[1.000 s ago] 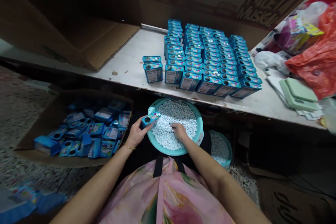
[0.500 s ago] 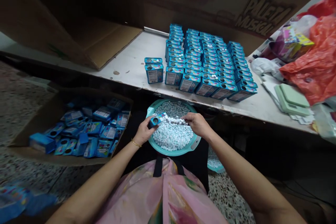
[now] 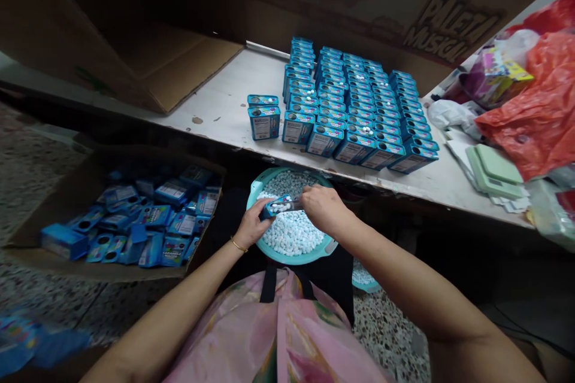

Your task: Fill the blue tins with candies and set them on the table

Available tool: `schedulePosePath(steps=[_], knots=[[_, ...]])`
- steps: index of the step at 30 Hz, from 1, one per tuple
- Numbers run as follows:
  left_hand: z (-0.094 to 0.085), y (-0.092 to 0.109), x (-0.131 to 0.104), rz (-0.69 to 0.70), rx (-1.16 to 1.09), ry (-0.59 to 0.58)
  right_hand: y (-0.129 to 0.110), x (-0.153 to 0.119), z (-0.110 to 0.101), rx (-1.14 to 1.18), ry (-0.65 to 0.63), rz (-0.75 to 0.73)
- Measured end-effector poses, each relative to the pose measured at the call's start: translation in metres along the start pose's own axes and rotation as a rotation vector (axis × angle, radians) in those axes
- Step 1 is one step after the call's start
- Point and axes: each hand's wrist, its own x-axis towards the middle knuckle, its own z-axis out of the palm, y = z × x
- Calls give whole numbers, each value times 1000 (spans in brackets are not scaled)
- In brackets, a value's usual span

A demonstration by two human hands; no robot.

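Observation:
My left hand (image 3: 253, 226) is wrapped round a small blue candy box (image 3: 268, 209), tilted over a turquoise basin (image 3: 294, 260). White candies show at the box's top. Closed round a small scoop, my right hand (image 3: 326, 208) brings it up against that opening. The scoop (image 3: 294, 204) looks see-through, and its handle is hidden in my fingers. Beneath both hands, small white and pale blue candies (image 3: 291, 233) fill the basin, which rests on my lap.
Rows of upright blue boxes (image 3: 326, 140) stand on the white table (image 3: 211, 125), some with loose candies on top. A carton (image 3: 27, 245) of blue boxes is at left. A green scale (image 3: 494, 170) and red plastic bags (image 3: 539, 102) lie right. Large cardboard (image 3: 359, 12) stands behind.
My right hand has moved left and tipped the scoop toward the box. The heap of candies on the scoop is mostly gone, and candies now show at the box's opening.

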Motion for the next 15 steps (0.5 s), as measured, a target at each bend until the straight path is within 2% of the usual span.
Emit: schedulePosePath(steps=[4,7,11,15], knots=[[-4,0,-2,11,-40,42,3,-13,-12,-16,29,-13],[-14,2,-7,47,-98,10,20,-30,-12,12,78,80],[-26,4,-12,81,-94,-50,45,-46,9,83,94,234],[-29,12,-10,95,99,-71,50,-49,37,202,116,270]])
